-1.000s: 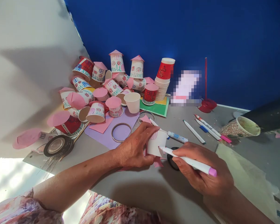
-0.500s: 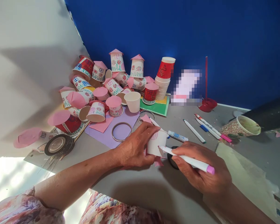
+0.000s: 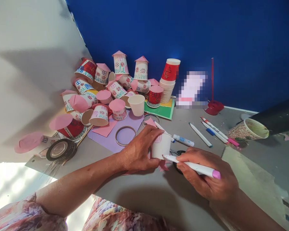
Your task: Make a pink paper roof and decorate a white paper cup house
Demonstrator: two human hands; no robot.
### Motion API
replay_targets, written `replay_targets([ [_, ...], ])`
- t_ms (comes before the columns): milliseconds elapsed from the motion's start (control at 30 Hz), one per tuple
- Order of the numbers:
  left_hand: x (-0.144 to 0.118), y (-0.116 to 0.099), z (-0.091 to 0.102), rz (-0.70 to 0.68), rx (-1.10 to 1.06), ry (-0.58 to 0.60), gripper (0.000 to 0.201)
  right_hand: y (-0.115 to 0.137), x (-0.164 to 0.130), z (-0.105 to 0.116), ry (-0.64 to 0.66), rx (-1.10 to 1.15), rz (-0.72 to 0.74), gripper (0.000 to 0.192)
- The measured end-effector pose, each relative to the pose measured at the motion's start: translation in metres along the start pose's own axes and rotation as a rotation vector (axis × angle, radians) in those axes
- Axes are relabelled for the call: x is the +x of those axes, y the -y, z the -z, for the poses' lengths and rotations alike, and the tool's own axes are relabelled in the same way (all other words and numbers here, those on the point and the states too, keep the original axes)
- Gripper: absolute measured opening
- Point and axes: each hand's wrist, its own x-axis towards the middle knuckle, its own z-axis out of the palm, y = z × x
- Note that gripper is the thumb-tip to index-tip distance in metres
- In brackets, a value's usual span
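Observation:
My left hand (image 3: pixel 141 149) grips a small white paper cup (image 3: pixel 161 147) standing on the grey table (image 3: pixel 144 192), thumb and fingers wrapped around its left side. My right hand (image 3: pixel 207 176) holds a white marker with a pink end (image 3: pixel 192 166); its tip touches the cup's lower right side. Pink paper scraps (image 3: pixel 163 166) lie under the cup. A black round object (image 3: pixel 177 165) sits partly hidden behind my right fingers.
A heap of decorated paper cups with pink roofs (image 3: pixel 106 93) fills the back left. A stack of red cups (image 3: pixel 168 80), green card (image 3: pixel 162 110), purple paper with rings (image 3: pixel 125 134), tape roll (image 3: pixel 60 149), loose markers (image 3: pixel 208 130) and a patterned cup (image 3: pixel 248 131) surround the hands.
The marker tip has slid down and slightly left along the cup's side. My left hand keeps the cup almost still.

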Motion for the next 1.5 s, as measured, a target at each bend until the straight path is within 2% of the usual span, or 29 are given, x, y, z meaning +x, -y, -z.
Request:
replay_targets([
  [200,-0.0001,-0.0005,0.0002,0.022,0.008,0.011,0.076,0.0001,0.001,-0.0007,0.003,0.007,0.011,0.006],
  [500,-0.0007,0.0048,-0.0022,-0.027,-0.007,0.022,0.078,-0.0018,0.0043,0.0043,-0.02,-0.105,0.022,0.01],
  [900,0.0003,0.0022,-0.0002,0.004,0.015,-0.003,0.077,0.0012,0.0049,0.002,0.026,-0.046,0.021,0.008],
  [1333,0.0009,0.0019,-0.0012,-0.027,0.007,0.001,0.078,-0.0018,0.0029,0.002,-0.047,-0.092,-0.002,0.006],
  [1500,0.0005,0.0021,-0.0022,-0.035,-0.001,-0.003,0.079,-0.0021,0.003,0.0014,-0.035,-0.127,0.003,0.007],
])
